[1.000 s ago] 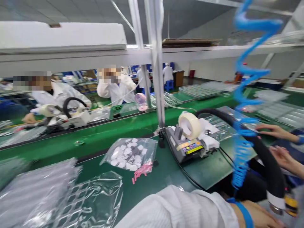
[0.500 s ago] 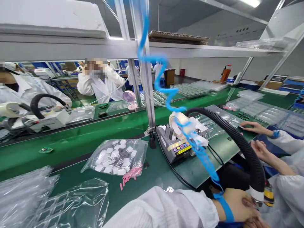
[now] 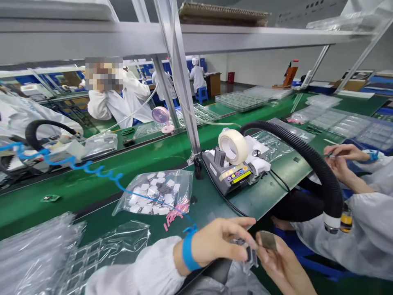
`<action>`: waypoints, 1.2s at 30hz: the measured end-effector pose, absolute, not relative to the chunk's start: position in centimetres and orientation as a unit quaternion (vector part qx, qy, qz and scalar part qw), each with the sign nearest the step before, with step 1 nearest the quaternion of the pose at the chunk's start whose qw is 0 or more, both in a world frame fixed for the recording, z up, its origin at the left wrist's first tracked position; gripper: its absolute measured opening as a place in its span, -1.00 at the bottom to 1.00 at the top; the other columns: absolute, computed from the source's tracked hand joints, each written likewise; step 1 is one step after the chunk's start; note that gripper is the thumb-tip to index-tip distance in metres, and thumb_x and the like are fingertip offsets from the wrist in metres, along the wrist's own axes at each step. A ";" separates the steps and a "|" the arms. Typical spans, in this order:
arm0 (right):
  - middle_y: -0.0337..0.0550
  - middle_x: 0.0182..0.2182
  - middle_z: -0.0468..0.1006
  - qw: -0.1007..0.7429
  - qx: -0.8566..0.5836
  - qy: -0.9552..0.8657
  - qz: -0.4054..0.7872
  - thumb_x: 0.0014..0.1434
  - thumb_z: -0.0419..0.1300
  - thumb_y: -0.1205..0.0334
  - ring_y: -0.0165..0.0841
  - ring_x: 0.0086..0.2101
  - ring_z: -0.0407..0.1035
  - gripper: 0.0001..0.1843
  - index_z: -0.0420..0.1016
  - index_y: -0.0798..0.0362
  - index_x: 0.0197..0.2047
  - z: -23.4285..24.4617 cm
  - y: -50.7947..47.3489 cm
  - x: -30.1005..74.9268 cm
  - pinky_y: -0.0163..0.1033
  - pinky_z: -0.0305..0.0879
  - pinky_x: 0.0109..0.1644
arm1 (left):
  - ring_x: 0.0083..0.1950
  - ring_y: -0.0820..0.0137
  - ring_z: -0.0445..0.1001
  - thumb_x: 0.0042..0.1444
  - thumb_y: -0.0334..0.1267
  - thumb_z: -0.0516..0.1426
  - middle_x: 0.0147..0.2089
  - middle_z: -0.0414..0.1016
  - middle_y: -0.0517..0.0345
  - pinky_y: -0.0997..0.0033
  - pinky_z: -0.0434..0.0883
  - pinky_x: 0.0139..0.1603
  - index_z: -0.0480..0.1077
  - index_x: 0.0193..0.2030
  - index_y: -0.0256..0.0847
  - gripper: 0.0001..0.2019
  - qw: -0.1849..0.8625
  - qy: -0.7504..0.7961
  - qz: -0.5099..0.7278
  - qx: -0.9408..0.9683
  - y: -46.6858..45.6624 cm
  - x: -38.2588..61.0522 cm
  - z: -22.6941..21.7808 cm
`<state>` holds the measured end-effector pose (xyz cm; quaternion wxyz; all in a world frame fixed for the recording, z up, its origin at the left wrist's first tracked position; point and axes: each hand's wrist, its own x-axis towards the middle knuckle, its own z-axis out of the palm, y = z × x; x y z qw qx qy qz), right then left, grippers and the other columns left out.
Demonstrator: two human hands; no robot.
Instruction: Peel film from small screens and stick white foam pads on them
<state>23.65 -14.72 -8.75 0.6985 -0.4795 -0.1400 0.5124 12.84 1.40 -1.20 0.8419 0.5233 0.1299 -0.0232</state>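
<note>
My left hand [image 3: 215, 241], with a blue wrist strap [image 3: 189, 250] on it, pinches a small clear plastic piece with a dark part [image 3: 250, 256]. A small square grey-brown plate [image 3: 267, 240] lies between the thumb and fingers of my right hand [image 3: 281, 260]. Both hands are close together just past the bench's front edge, their fingertips nearly meeting. Beyond them on the green bench is a clear bag of white and grey squares [image 3: 156, 192], with pink strips [image 3: 178, 211] at its corner.
Behind the hands stands a grey device [image 3: 230, 180] with a tape roll [image 3: 232, 146] on it. A black hose [image 3: 294, 147] arches over the bench's right side. A co-worker's hands [image 3: 346, 162] work at right. Clear trays [image 3: 92, 254] lie at left. A metal post [image 3: 184, 82] rises behind.
My hands have moved left, out from beneath the hose end, and the things in them now show. The blue coiled cord has swung to the left. The view has shifted down slightly.
</note>
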 end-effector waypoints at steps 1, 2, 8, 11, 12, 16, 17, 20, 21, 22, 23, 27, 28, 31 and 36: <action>-0.23 -0.58 0.36 0.694 -0.440 -0.132 0.554 0.01 0.21 -0.14 -0.43 -0.60 0.21 -0.64 0.44 -0.01 -0.35 -8.1 -13.6 22.6 -0.29 0.23 -0.53 | 0.27 0.07 0.17 -0.30 -0.17 0.37 0.23 0.27 -0.14 0.13 0.01 0.26 0.57 -0.32 -0.24 -0.67 0.845 0.089 -0.019 0.527 2.0 11.4 -0.9; -0.26 -0.61 0.33 0.684 -0.396 -0.126 0.599 -0.02 0.22 -0.18 -0.45 -0.61 0.18 -0.61 0.44 0.00 -0.36 -7.6 -12.5 21.7 -0.32 0.21 -0.54 | 0.25 0.06 0.21 -0.25 -0.16 0.35 0.24 0.27 -0.12 0.10 0.00 0.26 0.57 -0.28 -0.20 -0.68 0.847 0.050 -0.012 0.529 2.4 10.2 -0.7; -0.43 -0.78 0.14 0.551 -0.236 -0.142 0.788 -0.14 0.23 -0.29 -0.65 -0.79 -0.17 -0.46 0.41 0.07 -0.42 -7.0 -7.7 16.4 -0.50 -0.24 -0.76 | 0.24 0.07 0.22 -0.21 -0.03 0.31 0.08 0.45 -0.03 0.04 -0.15 0.31 0.57 -0.26 -0.09 -0.66 0.861 -0.014 0.091 0.501 3.3 5.0 -1.2; -0.42 -0.77 0.18 0.521 -0.217 -0.151 0.812 -0.09 0.20 -0.29 -0.65 -0.80 -0.15 -0.47 0.42 0.07 -0.40 -6.7 -6.4 14.8 -0.50 -0.26 -0.75 | 0.26 0.07 0.18 -0.24 -0.02 0.32 0.05 0.45 -0.02 0.03 -0.06 0.29 0.58 -0.29 -0.08 -0.67 0.871 -0.001 0.137 0.472 3.7 3.1 -1.8; -0.41 -0.76 0.22 0.523 -0.222 -0.157 0.808 -0.05 0.18 -0.27 -0.64 -0.79 -0.10 -0.49 0.42 0.05 -0.35 -6.4 -6.2 14.5 -0.50 -0.20 -0.73 | 0.22 0.06 0.23 -0.25 -0.02 0.32 0.05 0.43 -0.02 0.01 0.03 0.26 0.58 -0.30 -0.08 -0.67 0.874 0.000 0.150 0.462 3.9 2.4 -2.0; -0.31 -0.63 0.37 0.616 -0.452 -0.346 0.545 0.13 0.18 0.04 -0.51 -0.62 0.20 -0.79 0.42 0.01 -0.36 -3.5 -5.6 14.4 -0.41 0.10 -0.55 | -0.02 0.17 0.41 -0.25 -0.01 0.31 0.04 0.34 0.00 -0.01 0.20 0.14 0.57 -0.28 -0.06 -0.66 0.869 0.009 0.189 0.458 4.5 0.1 -1.6; -0.29 -0.58 0.39 0.625 -0.517 -0.416 0.411 0.13 0.19 0.15 -0.48 -0.56 0.24 -0.87 0.41 0.01 -0.38 -2.5 -5.5 14.5 -0.38 0.14 -0.50 | 0.00 0.17 0.38 -0.24 -0.01 0.31 0.02 0.32 0.00 -0.01 0.18 0.16 0.57 -0.28 -0.07 -0.66 0.862 0.024 0.191 0.469 4.6 -0.4 -1.3; -0.26 -0.47 0.39 0.566 -0.574 -0.581 0.109 0.09 0.20 0.36 -0.42 -0.44 0.28 -0.93 0.37 0.01 -0.37 -0.2 -4.9 14.5 -0.31 0.22 -0.36 | 0.09 0.15 0.29 -0.24 -0.10 0.33 -0.02 0.30 0.00 0.06 0.12 0.20 0.56 -0.26 -0.08 -0.68 0.835 0.061 0.181 0.516 4.8 -1.7 -0.1; -0.25 -0.47 0.38 0.537 -0.567 -0.621 0.062 0.10 0.17 0.40 -0.40 -0.42 0.27 -0.91 0.36 0.02 -0.37 0.3 -4.7 14.4 -0.28 0.23 -0.31 | 0.07 0.17 0.31 -0.23 -0.14 0.34 -0.01 0.28 0.02 0.08 0.14 0.19 0.56 -0.25 -0.07 -0.68 0.826 0.062 0.175 0.532 4.8 -2.0 0.2; -0.24 -0.46 0.37 0.512 -0.561 -0.650 0.034 0.11 0.14 0.44 -0.40 -0.40 0.26 -0.89 0.35 0.04 -0.37 0.6 -4.5 14.2 -0.24 0.23 -0.26 | 0.06 0.18 0.32 -0.22 -0.18 0.34 0.00 0.27 0.02 0.09 0.15 0.18 0.56 -0.23 -0.05 -0.68 0.815 0.062 0.172 0.549 4.8 -2.3 0.5; -0.23 -0.46 0.36 0.493 -0.558 -0.668 0.017 0.12 0.11 0.46 -0.39 -0.39 0.24 -0.88 0.34 0.05 -0.38 0.7 -4.3 14.0 -0.20 0.22 -0.22 | 0.05 0.19 0.32 -0.21 -0.20 0.34 0.01 0.26 0.03 0.10 0.16 0.18 0.55 -0.21 -0.04 -0.68 0.805 0.060 0.172 0.565 4.8 -2.5 0.6; -0.23 -0.44 0.35 0.451 -0.567 -0.689 -0.005 0.16 0.05 0.50 -0.37 -0.37 0.23 -0.84 0.32 0.05 -0.35 0.4 -3.9 13.6 -0.07 0.13 -0.08 | 0.07 0.16 0.32 -0.12 -0.16 0.29 0.01 0.27 0.03 0.10 0.21 0.15 0.53 -0.15 0.02 -0.68 0.779 0.067 0.170 0.600 4.7 -3.2 1.0; -0.23 -0.45 0.36 0.443 -0.572 -0.690 -0.011 0.16 0.04 0.49 -0.37 -0.37 0.24 -0.84 0.32 0.04 -0.34 0.3 -3.9 13.6 -0.05 0.10 -0.05 | 0.08 0.15 0.31 -0.10 -0.12 0.27 0.01 0.27 0.02 0.10 0.22 0.15 0.52 -0.14 0.01 -0.69 0.776 0.073 0.166 0.604 4.7 -3.3 1.0; -0.25 -0.46 0.38 0.430 -0.579 -0.692 -0.019 0.17 0.05 0.47 -0.37 -0.39 0.26 -0.84 0.31 0.01 -0.35 0.2 -3.8 13.7 -0.04 0.07 -0.02 | 0.10 0.13 0.30 -0.07 -0.05 0.23 0.02 0.29 -0.01 0.10 0.22 0.16 0.53 -0.15 -0.02 -0.68 0.768 0.090 0.156 0.615 4.8 -3.4 1.3; -0.25 -0.47 0.40 0.428 -0.581 -0.692 -0.014 0.17 0.03 0.46 -0.37 -0.39 0.27 -0.83 0.33 0.02 -0.37 0.3 -4.0 13.8 -0.04 0.07 -0.01 | 0.06 0.17 0.32 -0.08 -0.06 0.24 -0.01 0.30 0.00 0.11 0.23 0.15 0.53 -0.16 -0.03 -0.69 0.766 0.086 0.162 0.616 4.7 -3.2 1.2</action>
